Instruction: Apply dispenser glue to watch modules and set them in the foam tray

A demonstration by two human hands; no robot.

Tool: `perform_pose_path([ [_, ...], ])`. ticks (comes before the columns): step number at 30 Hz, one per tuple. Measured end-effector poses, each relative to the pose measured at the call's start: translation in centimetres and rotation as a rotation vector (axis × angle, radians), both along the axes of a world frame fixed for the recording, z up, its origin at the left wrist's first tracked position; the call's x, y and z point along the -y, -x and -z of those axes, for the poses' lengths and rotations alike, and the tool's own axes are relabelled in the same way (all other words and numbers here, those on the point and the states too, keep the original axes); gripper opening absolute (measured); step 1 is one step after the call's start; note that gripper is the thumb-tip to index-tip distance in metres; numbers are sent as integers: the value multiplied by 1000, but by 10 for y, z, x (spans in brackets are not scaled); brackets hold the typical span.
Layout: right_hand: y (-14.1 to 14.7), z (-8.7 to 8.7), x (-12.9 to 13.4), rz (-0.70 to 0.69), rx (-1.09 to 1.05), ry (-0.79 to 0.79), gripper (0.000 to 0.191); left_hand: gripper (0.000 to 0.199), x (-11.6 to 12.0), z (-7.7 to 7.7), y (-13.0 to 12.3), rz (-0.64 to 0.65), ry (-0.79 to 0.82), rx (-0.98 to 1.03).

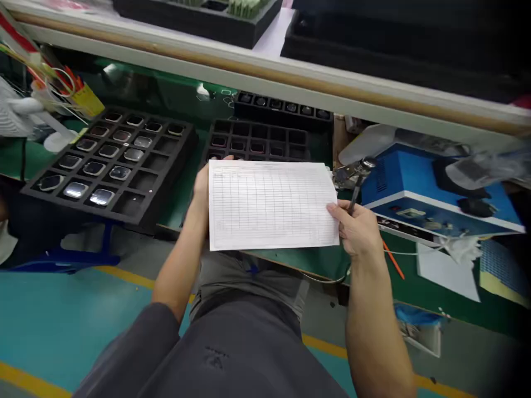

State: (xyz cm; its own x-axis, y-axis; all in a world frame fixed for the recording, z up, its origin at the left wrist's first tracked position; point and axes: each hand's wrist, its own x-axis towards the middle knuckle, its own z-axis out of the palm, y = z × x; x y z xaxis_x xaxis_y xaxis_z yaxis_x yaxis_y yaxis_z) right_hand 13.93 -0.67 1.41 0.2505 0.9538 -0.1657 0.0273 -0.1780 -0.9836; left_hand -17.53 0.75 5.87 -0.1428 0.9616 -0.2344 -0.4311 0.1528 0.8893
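A white paper form (274,204) printed with a table grid is held up level in front of my body. My left hand (201,185) is closed on its left edge, with most of the fingers hidden behind the sheet. At the right edge my right hand (360,228) pinches the paper between thumb and fingers. A dark pen (355,193) also sticks up from that right hand. Behind the form lies a black foam tray (259,131) with square watch-like pieces in some pockets; the paper covers its near part.
Left on the green bench is a larger black tray (160,188) of similar pieces. A blue box-shaped device (385,177) stands at right, near an orange stick (393,258) and a loose white sheet (446,271). A shelf edge (265,72) crosses above the bench. A blue stool (83,262) is lower left.
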Motion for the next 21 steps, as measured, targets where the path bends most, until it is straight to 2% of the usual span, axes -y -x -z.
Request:
perform_pose_path([
  [2,-13,9,-4,-5,166,33,43,45,-5,15,27,-10,9,10],
  [3,-17,11,-6,-1,282,24,41,45,-5,21,36,-50,-30,-50],
  [6,-15,1,-6,162,645,-123,36,36,12,31,34,-267,-239,-506],
  [7,-9,-6,-3,224,662,-190,34,35,24,30,26,-310,-323,-693],
  [8,1,-13,2,260,606,-263,36,32,38,28,15,-295,-395,-828],
  [9,14,-20,10,252,468,-329,41,29,53,25,2,-195,-458,-894],
  [11,46,-29,31,79,194,-449,50,33,80,19,-27,107,-594,-935],
  [13,79,-31,53,-63,126,-537,48,41,99,17,-51,330,-649,-941],
  [16,107,-27,71,-237,137,-552,47,33,110,22,-66,486,-605,-996],
  [18,102,-29,66,-211,137,-537,49,34,111,26,-60,542,-539,-1097],
  [21,74,-42,41,109,119,-587,52,33,107,29,-34,531,-457,-1213],
])
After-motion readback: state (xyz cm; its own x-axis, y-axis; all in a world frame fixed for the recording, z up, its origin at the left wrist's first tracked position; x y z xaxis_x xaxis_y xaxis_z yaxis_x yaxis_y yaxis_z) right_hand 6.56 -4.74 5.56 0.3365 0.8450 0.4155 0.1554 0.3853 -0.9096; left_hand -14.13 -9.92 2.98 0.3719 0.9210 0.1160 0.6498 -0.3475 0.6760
